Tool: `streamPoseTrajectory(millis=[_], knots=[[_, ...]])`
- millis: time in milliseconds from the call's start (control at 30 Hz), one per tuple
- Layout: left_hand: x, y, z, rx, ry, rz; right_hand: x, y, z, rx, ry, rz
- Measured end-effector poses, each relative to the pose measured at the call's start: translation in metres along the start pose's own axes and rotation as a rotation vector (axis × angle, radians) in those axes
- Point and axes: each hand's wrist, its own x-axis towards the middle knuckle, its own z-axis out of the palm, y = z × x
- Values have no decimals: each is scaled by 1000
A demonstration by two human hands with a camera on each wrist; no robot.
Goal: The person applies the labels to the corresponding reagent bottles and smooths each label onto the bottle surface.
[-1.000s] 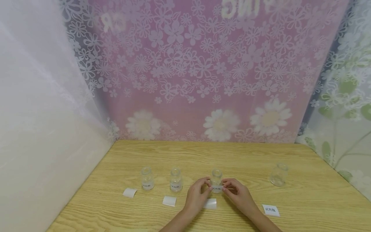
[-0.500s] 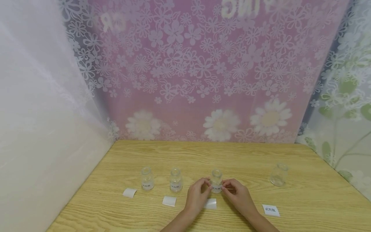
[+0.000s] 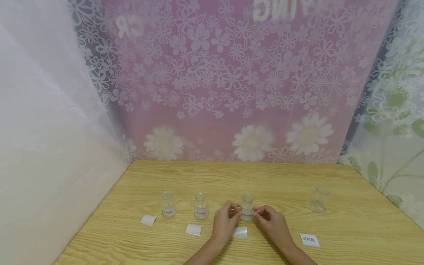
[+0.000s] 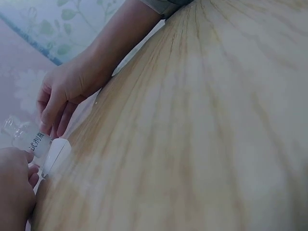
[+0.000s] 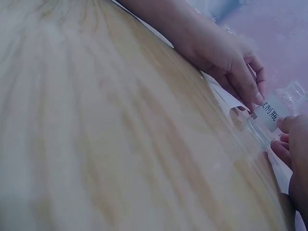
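A small clear glass bottle (image 3: pixel 247 200) stands upright on the table between both hands. Across its lower front lies a white label (image 3: pixel 247 215) with black characters. My left hand (image 3: pixel 224 222) holds the bottle's left side, with its thumb at the label's left end. On the other side, my right hand (image 3: pixel 274 222) pinches the label's right end against the glass with thumb and bent fingers. The right wrist view shows both thumbs on the ends of the label (image 5: pixel 268 113). Behind the left forearm, a white backing paper (image 3: pixel 240 232) is partly hidden.
Two labelled bottles, one (image 3: pixel 168 206) farther left and another (image 3: pixel 201 207) nearer, stand left of the hands. An unlabelled bottle (image 3: pixel 318 200) stands at right, behind a printed label (image 3: pixel 309 240). Blank papers (image 3: pixel 148 220) lie at left. Patterned curtains (image 3: pixel 212 92) enclose the wooden table (image 3: pixel 232 173).
The label's right end has gone from sticking out beside the bottle to lying against it. My right hand has shifted slightly left, and the left fingers have moved a little on the glass.
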Motion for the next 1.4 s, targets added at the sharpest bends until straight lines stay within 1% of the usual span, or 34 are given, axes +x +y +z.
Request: streamPoseTrajectory(millis=[100, 167, 267, 333, 400, 467, 533, 600, 667, 767, 933, 1067, 1133, 1267, 1400], knots=[[0, -1, 0, -24, -2, -8, 0, -2, 0, 59, -25, 33], [0, -1, 0, -36, 2, -14, 1, -4, 0, 100, -58, 78], [0, -1, -1, -85, -20, -42, 2, -5, -1, 159, -110, 127], [1, -1, -2, -122, -68, -61, 2, -5, -2, 172, -140, 116], [3, 0, -4, -145, -139, -57, 3, -4, -3, 189, -165, 76], [3, -1, -7, -151, -212, -24, 1, -5, -4, 180, -182, 40], [4, -3, -10, -146, -269, 24, 1, -7, -4, 169, -190, 38], [5, -4, -14, -152, -301, 61, 0, -9, -2, 159, -189, 51], [5, -6, -16, -162, -319, 73, -1, -10, 1, 144, -184, 65], [4, -6, -20, -157, -320, 84, -4, -14, 5, 125, -174, 79], [0, -4, -24, -129, -308, 89, -6, -21, 9, 43, -137, 38], [0, -3, -22, -124, -300, 78, -4, -22, 5, 14, -154, 12], [0, -3, -22, -126, -301, 76, -3, -22, 1, 29, -174, -5], [0, -5, -23, -127, -304, 83, -1, -17, -7, 95, -222, -42], [0, -6, -23, -129, -308, 74, 1, -11, -10, 163, -274, -37]])
